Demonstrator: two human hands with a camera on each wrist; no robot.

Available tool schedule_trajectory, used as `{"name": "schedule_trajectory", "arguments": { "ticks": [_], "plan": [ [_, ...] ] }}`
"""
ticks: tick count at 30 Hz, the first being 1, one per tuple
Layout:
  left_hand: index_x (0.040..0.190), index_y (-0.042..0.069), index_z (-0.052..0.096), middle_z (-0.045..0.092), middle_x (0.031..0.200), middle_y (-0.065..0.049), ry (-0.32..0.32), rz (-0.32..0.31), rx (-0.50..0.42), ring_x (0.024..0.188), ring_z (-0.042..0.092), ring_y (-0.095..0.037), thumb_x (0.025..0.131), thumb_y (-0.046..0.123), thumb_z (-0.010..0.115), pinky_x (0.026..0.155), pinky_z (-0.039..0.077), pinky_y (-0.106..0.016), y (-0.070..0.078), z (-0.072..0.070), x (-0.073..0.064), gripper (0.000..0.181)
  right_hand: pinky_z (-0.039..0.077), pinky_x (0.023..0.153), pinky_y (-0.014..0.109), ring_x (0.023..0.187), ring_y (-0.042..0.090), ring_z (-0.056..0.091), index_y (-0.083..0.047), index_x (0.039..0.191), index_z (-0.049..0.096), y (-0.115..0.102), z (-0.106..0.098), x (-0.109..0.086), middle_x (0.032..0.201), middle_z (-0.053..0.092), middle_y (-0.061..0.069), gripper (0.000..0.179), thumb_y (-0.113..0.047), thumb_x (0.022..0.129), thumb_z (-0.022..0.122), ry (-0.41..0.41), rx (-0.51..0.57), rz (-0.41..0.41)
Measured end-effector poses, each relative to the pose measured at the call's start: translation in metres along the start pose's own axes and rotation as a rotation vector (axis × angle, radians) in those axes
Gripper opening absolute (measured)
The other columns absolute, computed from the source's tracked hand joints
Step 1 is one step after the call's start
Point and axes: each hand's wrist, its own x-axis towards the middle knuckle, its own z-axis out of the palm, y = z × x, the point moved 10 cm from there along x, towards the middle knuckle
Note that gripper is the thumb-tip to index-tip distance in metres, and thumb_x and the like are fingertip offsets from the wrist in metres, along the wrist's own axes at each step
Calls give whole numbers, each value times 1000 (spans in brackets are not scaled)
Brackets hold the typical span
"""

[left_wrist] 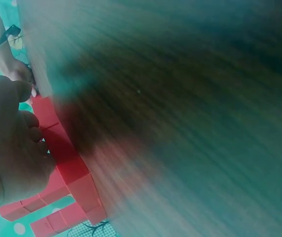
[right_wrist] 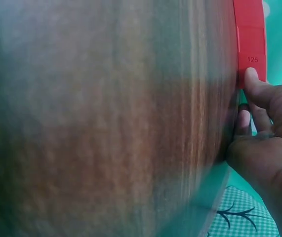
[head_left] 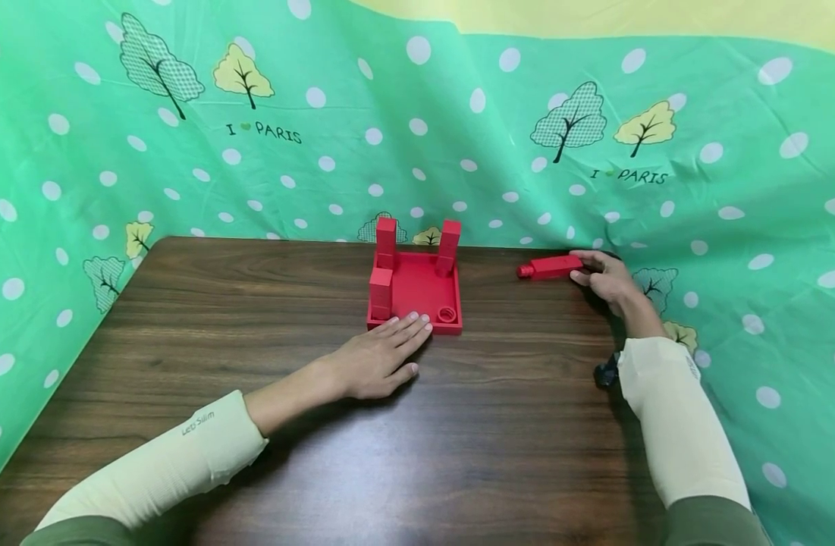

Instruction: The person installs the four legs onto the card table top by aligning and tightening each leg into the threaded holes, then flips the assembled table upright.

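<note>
A square red tray (head_left: pixel 422 287) sits toward the back of the table with red square posts upright at three corners: back left (head_left: pixel 386 239), back right (head_left: pixel 449 244) and front left (head_left: pixel 381 293). Its front right corner carries a round red ring (head_left: pixel 447 313). My left hand (head_left: pixel 376 364) lies with straight fingers over the tray's front edge. To the right, my right hand (head_left: pixel 610 279) pinches the plain end of a loose red post (head_left: pixel 555 267) between thumb and fingers. That post lies on its side, threaded tip toward the tray. "125" marks the post (right_wrist: pixel 252 37) in the right wrist view.
The dark wooden table (head_left: pixel 458 440) meets a green dotted cloth (head_left: pixel 417 167) along its back and right edges. A small black object (head_left: pixel 606 371) is at my right wrist, by the cuff of the pale sleeve (head_left: pixel 683 417).
</note>
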Motion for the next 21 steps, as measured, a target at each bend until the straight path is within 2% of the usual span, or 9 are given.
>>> {"name": "schedule_trajectory", "arguments": {
  "ticks": [3, 8, 10, 13, 17, 21],
  "plan": [
    [181, 8, 18, 15, 191, -12, 1, 0, -4, 179, 11, -31, 119, 40, 47, 149, 14, -49, -1, 0, 0, 75, 42, 127, 50, 153, 41, 43, -11, 173, 44, -1, 0, -1, 175, 43, 26, 67, -31, 114, 68, 25, -8, -7],
    [181, 7, 19, 16, 191, -13, 15, 0, -7, 179, 12, -32, 120, 39, 46, 149, 15, -49, -1, -1, 0, 74, 47, 111, 27, 148, 36, 48, -10, 170, 48, -5, -1, -5, 170, 48, 24, 66, -34, 113, 70, 38, -8, -25],
    [181, 6, 20, 17, 191, -13, 21, -6, -4, 179, 12, -32, 120, 39, 46, 149, 15, -49, -1, -2, 0, 74, 46, 101, 16, 144, 30, 50, -10, 170, 49, -7, -2, -7, 168, 50, 20, 66, -35, 113, 71, 37, -2, -34],
    [180, 6, 20, 17, 190, -14, 27, -20, 2, 179, 13, -32, 120, 39, 46, 149, 15, -49, -1, -3, -1, 74, 49, 92, 6, 133, 14, 56, -9, 168, 50, -8, -3, -9, 158, 58, 9, 65, -33, 112, 73, 35, 37, -46],
    [180, 6, 21, 18, 190, -14, 33, -35, 8, 179, 13, -33, 120, 40, 46, 149, 15, -49, -2, -4, -1, 74, 54, 90, 2, 116, -7, 56, -8, 166, 49, -8, 0, -9, 142, 60, -9, 65, -30, 111, 74, 14, 114, -57],
    [180, 6, 21, 18, 190, -14, 32, -40, 10, 179, 14, -33, 120, 41, 46, 149, 15, -49, -1, -3, 1, 74, 55, 93, 3, 116, -9, 57, -11, 166, 48, -7, 3, -13, 144, 57, -11, 65, -33, 111, 73, -9, 175, -43]
  ]
}}
